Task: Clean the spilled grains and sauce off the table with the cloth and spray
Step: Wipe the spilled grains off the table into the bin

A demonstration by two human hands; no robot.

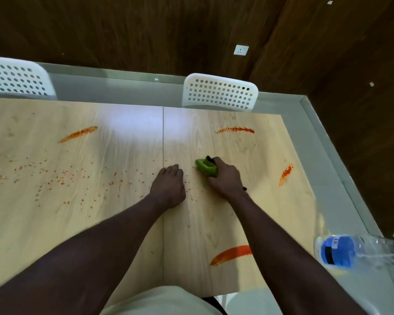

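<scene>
Grains (66, 176) lay scattered left of centre on the tabletop (123, 223), with sauce (231, 254) streaks mostly to the right. At centre, my right hand (225, 178) gripped the cloth (205, 167). My left hand (168, 187) rested beside it, loosely cupped.

Cloth (205, 167) mostly buried in right hand (225, 178); only green fold shows. Dark thing (209, 158) pokes out both sides of same hand, can't tell what. Left hand (168, 186) knuckles up, underside hidden, contents unknown. Bottle (350, 251), lower right, blurred, cut by frame edge. Chair (14, 78), upper left, cut off. Grains (64, 178) too small to name. Desk (77, 223) runs off left edge.
</scene>
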